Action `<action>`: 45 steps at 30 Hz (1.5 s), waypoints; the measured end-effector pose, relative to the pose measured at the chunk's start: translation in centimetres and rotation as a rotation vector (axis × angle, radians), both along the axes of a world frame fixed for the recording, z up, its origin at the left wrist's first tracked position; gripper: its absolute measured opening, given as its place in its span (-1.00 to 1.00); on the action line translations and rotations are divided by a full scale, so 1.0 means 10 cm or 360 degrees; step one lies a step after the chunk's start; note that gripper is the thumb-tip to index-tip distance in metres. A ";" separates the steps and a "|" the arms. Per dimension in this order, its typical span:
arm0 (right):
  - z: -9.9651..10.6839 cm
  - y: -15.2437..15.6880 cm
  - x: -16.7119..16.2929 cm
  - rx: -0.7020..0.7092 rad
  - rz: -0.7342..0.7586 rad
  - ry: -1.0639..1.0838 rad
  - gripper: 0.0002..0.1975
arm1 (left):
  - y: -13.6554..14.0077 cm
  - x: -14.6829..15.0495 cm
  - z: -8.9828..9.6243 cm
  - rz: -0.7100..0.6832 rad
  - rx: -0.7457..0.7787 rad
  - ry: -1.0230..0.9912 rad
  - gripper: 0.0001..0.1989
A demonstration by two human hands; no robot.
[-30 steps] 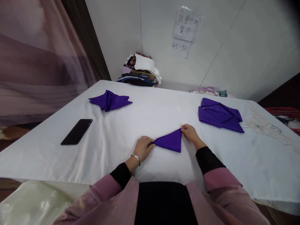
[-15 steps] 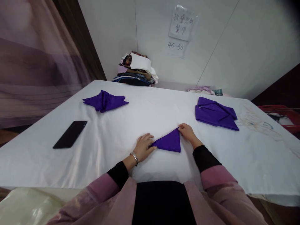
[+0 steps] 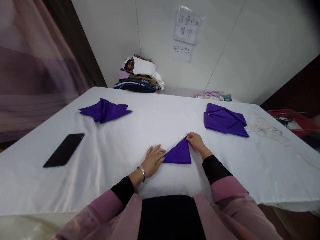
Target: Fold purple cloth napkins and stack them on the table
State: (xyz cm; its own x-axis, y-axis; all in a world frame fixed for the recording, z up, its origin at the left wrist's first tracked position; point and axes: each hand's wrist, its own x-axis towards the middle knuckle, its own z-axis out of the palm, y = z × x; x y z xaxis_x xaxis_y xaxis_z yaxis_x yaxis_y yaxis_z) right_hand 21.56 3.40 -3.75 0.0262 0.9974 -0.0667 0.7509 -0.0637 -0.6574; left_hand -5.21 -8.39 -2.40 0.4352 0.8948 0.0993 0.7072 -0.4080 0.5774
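A purple cloth napkin [image 3: 178, 154], folded into a flat triangle, lies on the white tablecloth [image 3: 150, 123] in front of me. My left hand [image 3: 153, 161] rests at its left corner, fingers spread and lying flat, the thumb touching the tip. At the top corner my right hand [image 3: 195, 140] pinches the cloth between thumb and fingertips. Farther back on the left is a second purple napkin [image 3: 105, 110], folded with pointed ends. On the right sits a stack of purple napkins [image 3: 225, 120], folded into a flat pile.
Left of me a dark flat phone or tablet [image 3: 64, 150] lies on the cloth. Behind the table's far edge is a pile of folded clothes [image 3: 140, 75], with more fabric [image 3: 212, 96] to its right. A red basket [image 3: 295, 121] stands beyond the right edge.
The view has shifted slightly, so the things on the table appear farther left. Both hands stay at the same corners of the triangle, which looks a little flatter along its bottom edge.
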 end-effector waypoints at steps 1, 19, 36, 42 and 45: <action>0.00 0.00 0.00 0.0000 0.0000 0.0000 -0.81 | -0.01 0.00 0.00 0.0027 0.0019 -0.0002 -0.76; 0.04 0.00 -0.04 0.0017 -0.0011 -0.0018 -0.80 | 0.12 0.36 0.07 0.0231 0.0163 0.0167 -0.84; 0.21 0.07 -0.05 -0.0281 0.0034 0.0143 -0.80 | 0.44 0.96 -0.08 -0.0466 0.0223 0.0376 -0.26; 0.21 0.16 -0.03 -0.0304 0.0028 0.0109 -0.81 | 0.42 0.94 -0.12 -0.0467 0.0264 0.0407 -0.26; 0.24 0.09 -0.03 -0.0143 -0.0008 0.0076 -0.85 | 0.42 0.95 -0.12 -0.0466 0.0264 0.0409 -0.26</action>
